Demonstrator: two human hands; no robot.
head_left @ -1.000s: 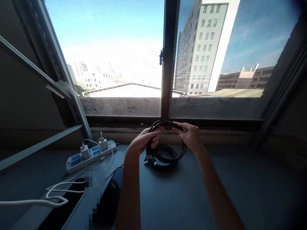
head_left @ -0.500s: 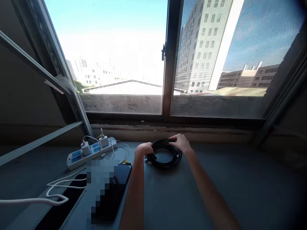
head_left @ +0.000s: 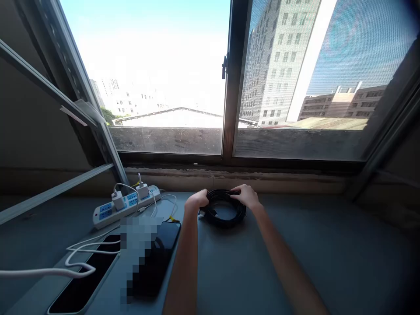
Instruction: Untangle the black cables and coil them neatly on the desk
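Note:
A black cable [head_left: 226, 223] is wound into a round coil on the grey tabletop [head_left: 236, 267], close to the window wall. My left hand [head_left: 197, 200] is closed on the coil's left side, with its fingertips partly hidden behind the loops. On the upper right of the ring, my right hand [head_left: 246, 196] pinches the loops between thumb and fingers. A light-coloured cable connector [head_left: 201, 214] pokes out beneath my left hand.
Left of my arm lie a black phone [head_left: 170, 234], partly pixelated, and another dark-screened device [head_left: 85, 280]. A white power strip [head_left: 126, 205] with plugged-in chargers and loose white cords [head_left: 78, 264] sits further left. A metal frame [head_left: 108, 144] stands by the window.
The coil has shifted and turned slightly, its right edge drawn a little to the left and its loops lying closer together. Both hands stay on it. The view has tilted slightly.

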